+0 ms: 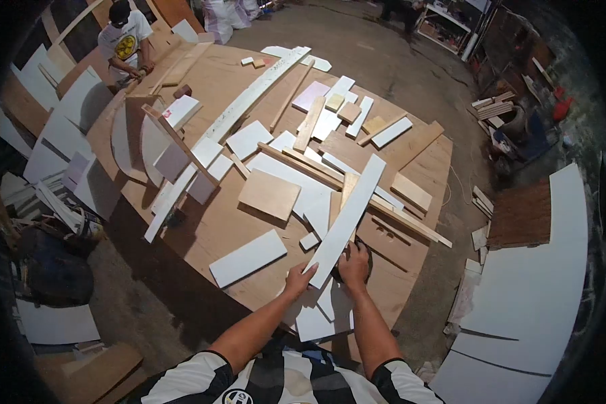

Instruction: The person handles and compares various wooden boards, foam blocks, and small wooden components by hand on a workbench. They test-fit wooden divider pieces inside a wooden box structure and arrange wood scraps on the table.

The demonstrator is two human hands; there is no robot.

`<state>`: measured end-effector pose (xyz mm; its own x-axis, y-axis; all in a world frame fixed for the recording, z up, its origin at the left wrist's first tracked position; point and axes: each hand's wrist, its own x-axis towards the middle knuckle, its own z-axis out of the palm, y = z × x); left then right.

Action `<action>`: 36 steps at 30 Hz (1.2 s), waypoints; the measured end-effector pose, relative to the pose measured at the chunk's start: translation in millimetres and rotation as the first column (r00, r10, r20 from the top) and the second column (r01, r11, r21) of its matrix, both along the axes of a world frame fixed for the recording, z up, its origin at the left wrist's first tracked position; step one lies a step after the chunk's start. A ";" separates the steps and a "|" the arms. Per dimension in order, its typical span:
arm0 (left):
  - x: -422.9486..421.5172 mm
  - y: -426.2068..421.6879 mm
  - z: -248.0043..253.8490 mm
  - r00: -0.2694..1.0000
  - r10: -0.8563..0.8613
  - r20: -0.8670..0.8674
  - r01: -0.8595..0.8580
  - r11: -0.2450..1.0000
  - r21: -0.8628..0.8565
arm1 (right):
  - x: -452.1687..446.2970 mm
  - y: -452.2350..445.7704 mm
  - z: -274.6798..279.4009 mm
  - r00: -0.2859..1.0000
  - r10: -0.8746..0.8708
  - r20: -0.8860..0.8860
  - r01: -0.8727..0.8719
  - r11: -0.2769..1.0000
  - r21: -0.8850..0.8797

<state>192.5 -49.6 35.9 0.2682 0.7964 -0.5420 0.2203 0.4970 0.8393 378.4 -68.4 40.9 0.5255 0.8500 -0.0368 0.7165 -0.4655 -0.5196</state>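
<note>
A long white board (349, 219) slants across the near side of the worktable, its far end lying over several wooden strips. My left hand (299, 279) is closed on the board's near left edge, thumb on top. To the right of the board, my right hand (353, 266) has its fingers curled down beside a dark object (368, 261), mostly hidden under the hand; I cannot make out what it is. White offcuts (314, 325) lie below my hands at the table's near edge. Left of them is a white rectangular panel (248, 258).
The large plywood table (202, 252) carries a square wood block (269, 195), a long wooden strip (411, 221) and many white and bare pieces. A co-worker (124, 44) bends over the far left corner. White sheets (525, 269) lean on the right.
</note>
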 end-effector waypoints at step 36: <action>40.2 -330.8 -35.7 0.934 0.327 0.144 -0.328 0.945 -0.024 | 58.6 -279.1 35.2 0.847 0.509 -0.152 -0.509 0.860 0.043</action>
<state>232.7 -380.4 0.1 0.0678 0.8537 -0.5164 -0.0781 0.5205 0.8503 437.0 -347.5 76.1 0.0069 0.9968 -0.0798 0.7646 -0.0567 -0.6420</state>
